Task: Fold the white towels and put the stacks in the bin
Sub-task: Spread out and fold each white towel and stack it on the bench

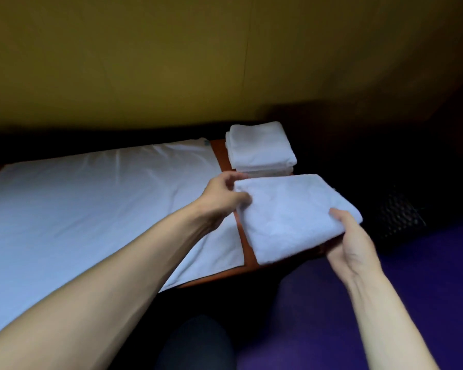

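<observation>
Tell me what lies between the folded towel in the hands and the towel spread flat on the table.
In the head view, only a bare strip of orange-brown tabletop separates the folded towel from the spread towel; the left hand crosses above it.

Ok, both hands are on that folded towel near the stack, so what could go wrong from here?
1. The folded towel is gripped only at two spots, by the left hand and the right hand, so its layers may sag open in transit.
2. The stack of folded towels sits close behind; setting the towel down off-centre could shift it.
3. The stack stands near the table's right end and might slide off.
</observation>
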Available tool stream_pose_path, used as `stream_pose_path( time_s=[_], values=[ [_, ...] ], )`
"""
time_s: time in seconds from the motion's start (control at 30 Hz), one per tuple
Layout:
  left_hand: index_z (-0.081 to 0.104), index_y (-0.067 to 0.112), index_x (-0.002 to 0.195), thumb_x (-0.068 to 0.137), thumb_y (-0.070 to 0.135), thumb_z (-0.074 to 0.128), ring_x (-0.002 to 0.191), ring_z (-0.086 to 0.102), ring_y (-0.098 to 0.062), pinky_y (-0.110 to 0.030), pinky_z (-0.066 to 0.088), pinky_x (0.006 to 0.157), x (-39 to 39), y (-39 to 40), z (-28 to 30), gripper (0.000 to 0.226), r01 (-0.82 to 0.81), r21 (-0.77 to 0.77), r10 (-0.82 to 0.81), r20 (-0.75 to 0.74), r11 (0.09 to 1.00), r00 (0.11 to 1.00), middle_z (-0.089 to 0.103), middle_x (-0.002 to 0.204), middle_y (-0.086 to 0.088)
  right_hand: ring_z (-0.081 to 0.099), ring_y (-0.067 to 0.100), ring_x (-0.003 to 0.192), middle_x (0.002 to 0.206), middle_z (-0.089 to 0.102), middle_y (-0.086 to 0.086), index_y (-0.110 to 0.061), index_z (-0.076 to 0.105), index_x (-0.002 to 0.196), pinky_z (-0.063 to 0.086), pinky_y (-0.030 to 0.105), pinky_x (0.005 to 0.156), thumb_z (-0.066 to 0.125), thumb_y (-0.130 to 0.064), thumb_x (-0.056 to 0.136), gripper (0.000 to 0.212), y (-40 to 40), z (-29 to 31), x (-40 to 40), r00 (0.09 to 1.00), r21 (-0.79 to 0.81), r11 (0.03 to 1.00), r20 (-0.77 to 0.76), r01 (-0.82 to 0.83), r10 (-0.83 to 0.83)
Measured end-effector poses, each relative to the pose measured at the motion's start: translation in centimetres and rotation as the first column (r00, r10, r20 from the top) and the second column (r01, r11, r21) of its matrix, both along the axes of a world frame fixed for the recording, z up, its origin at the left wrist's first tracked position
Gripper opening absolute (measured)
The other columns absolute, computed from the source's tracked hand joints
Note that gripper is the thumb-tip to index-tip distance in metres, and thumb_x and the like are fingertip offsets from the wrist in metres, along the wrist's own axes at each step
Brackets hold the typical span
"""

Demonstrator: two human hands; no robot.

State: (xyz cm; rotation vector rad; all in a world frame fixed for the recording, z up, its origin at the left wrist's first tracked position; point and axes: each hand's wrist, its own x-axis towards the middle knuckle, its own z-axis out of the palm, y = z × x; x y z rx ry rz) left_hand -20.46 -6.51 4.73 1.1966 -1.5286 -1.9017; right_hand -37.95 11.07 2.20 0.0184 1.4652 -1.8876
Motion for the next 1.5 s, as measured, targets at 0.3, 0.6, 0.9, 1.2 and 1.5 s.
stream_pose_path(
  time_s=[0.3, 0.6, 0.9, 1.2, 1.5],
  values=[
    [0.042, 0.028, 0.149, 0.093, 0.025, 0.067, 0.139, 0.039, -0.032, -0.045, 0.038, 0.115, -4.7, -0.2, -2.2, 0.061, 0.456, -0.562, -0.095, 0.554, 0.69, 0.827, 0.033, 0.156, -0.01, 0.068, 0.021, 0.099, 0.097, 0.07, -0.007, -0.02, 0.067, 0.107, 0.05, 0.031, 0.076, 0.073, -0.032, 0.088, 0.023, -0.4, -4.4, -3.2, 0.837, 0.465, 0.881, -0.515, 0.09, 0.186],
    [0.029, 0.037, 0.156, 0.106, 0.04, 0.036, 0.153, 0.012, -0.033, -0.049, 0.029, 0.117, -1.3, 4.3, -7.0, 0.051, 0.713, -0.537, -0.158, 0.738, 0.452, 0.656, 0.011, 0.169, -0.002, 0.044, 0.03, 0.125, 0.135, 0.05, 0.0, -0.027, 0.058, 0.134, 0.029, 0.046, 0.107, 0.067, -0.033, 0.09, 0.045, -0.5, -3.4, -0.7, 0.351, 0.601, 0.723, -0.795, 0.341, 0.495],
    [0.047, 0.017, 0.144, 0.083, 0.049, 0.053, 0.13, 0.048, -0.036, -0.045, 0.044, 0.102, 5.9, 6.3, -9.3, 0.069, 0.724, -0.555, -0.035, 0.783, 0.409, 0.621, 0.044, 0.151, -0.008, 0.04, 0.03, 0.133, 0.142, 0.051, 0.008, -0.021, 0.066, 0.127, 0.024, 0.051, 0.116, 0.059, -0.03, 0.093, 0.035, -1.6, -3.2, 2.1, 0.22, 0.595, 0.713, -0.802, 0.37, 0.555],
    [0.058, 0.014, 0.098, 0.092, 0.021, 0.057, 0.095, 0.055, -0.031, -0.045, 0.049, 0.074, 7.8, 5.3, -10.8, 0.009, 0.586, -0.671, -0.008, 0.655, 0.454, 0.756, 0.059, 0.11, -0.004, 0.054, 0.028, 0.109, 0.121, 0.061, 0.005, -0.021, 0.064, 0.125, 0.041, 0.041, 0.095, 0.062, -0.023, 0.091, 0.034, -6.4, -2.3, 10.6, 0.091, 0.608, 0.794, -0.79, -0.009, 0.607],
    [0.051, 0.027, 0.097, 0.098, 0.032, 0.058, 0.075, 0.057, -0.015, -0.033, 0.048, 0.068, 10.8, 6.6, -7.3, 0.009, -0.028, -0.561, 0.203, 0.252, 0.828, 0.946, 0.063, 0.083, 0.006, 0.058, 0.03, 0.118, 0.123, 0.065, 0.008, -0.017, 0.06, 0.128, 0.045, 0.036, 0.095, 0.053, -0.041, 0.098, 0.039, -12.2, -1.3, 10.5, 0.354, 0.764, 0.616, -0.532, -0.192, 0.769]
  ],
)
